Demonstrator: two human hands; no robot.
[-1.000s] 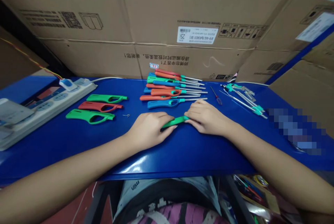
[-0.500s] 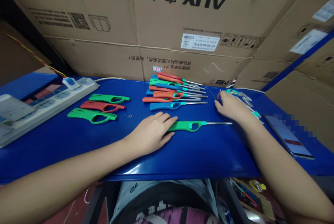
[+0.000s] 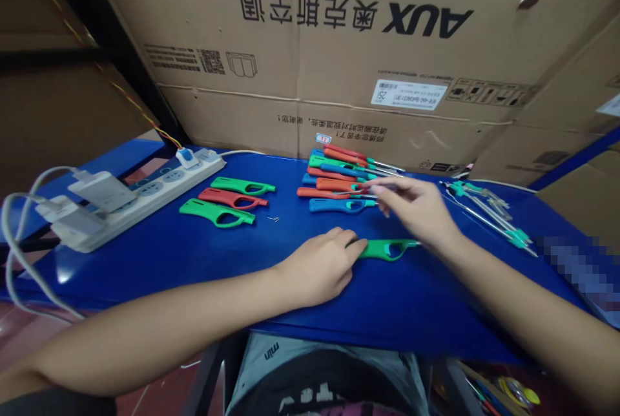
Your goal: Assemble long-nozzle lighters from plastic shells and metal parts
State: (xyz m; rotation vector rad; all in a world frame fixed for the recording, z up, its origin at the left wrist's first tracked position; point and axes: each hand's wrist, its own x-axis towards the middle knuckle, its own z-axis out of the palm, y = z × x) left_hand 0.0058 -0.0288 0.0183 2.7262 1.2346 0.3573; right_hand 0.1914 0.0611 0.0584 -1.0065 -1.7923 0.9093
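My left hand (image 3: 322, 267) is closed over the handle of a green long-nosed lighter (image 3: 380, 249), which lies on the blue table. Its metal tube points right, mostly hidden behind my right hand (image 3: 419, 209). The fingers of my right hand pinch a thin rod-like screwdriver (image 3: 356, 190), its shaft pointing left in front of the lighter pile; its details are blurred. Just behind are several stacked lighters with red, green and blue handles, including a blue lighter (image 3: 334, 205). Left of my left hand lie a red handle shell (image 3: 232, 198) and two green ones, with small screws (image 3: 274, 219) beside them.
A white power strip (image 3: 145, 193) with plugged-in chargers runs along the left. Metal tubes with teal ends (image 3: 489, 206) lie to the right. A large cardboard box (image 3: 320, 106) walls off the back. A blurred-out phone-like patch (image 3: 576, 267) sits at the far right.
My right hand has moved left from the teal-ended tubes to above the green lighter's tube, carrying the screwdriver. My left hand still grips the lighter. The view has shifted left.
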